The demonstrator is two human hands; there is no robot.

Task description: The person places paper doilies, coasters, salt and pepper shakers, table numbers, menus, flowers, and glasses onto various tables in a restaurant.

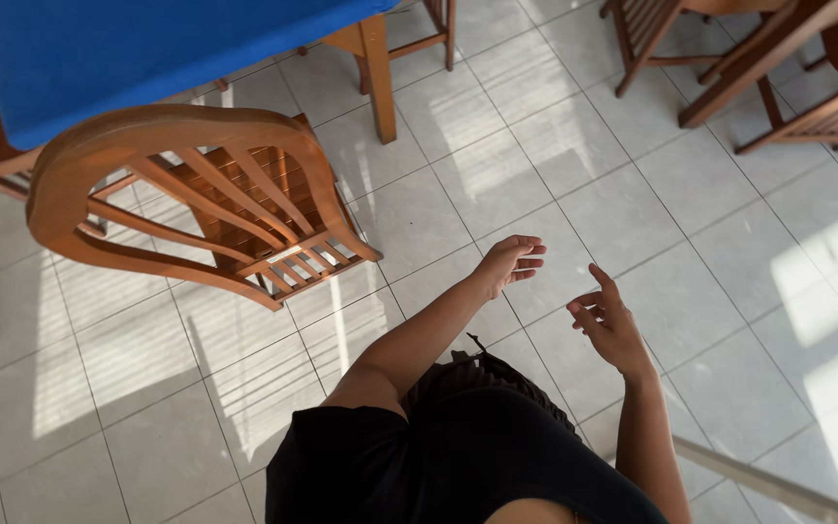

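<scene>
My left hand (510, 261) hangs in the air over the tiled floor (574, 175), fingers loosely curled, holding nothing. My right hand (605, 320) is a little lower and to the right, fingers apart and empty. Both hands are in front of my body in a black garment (438, 456). The nearest object is a wooden chair (196, 199) with a curved slatted back, to the left of my left hand, not touched. It stands at a table with a blue top (118, 49).
A wooden table leg (378, 78) stands behind the chair. More wooden chairs and furniture (758, 68) sit at the upper right. A pale rail or rod (778, 485) runs across the lower right corner. Sunlight patches lie on the floor tiles.
</scene>
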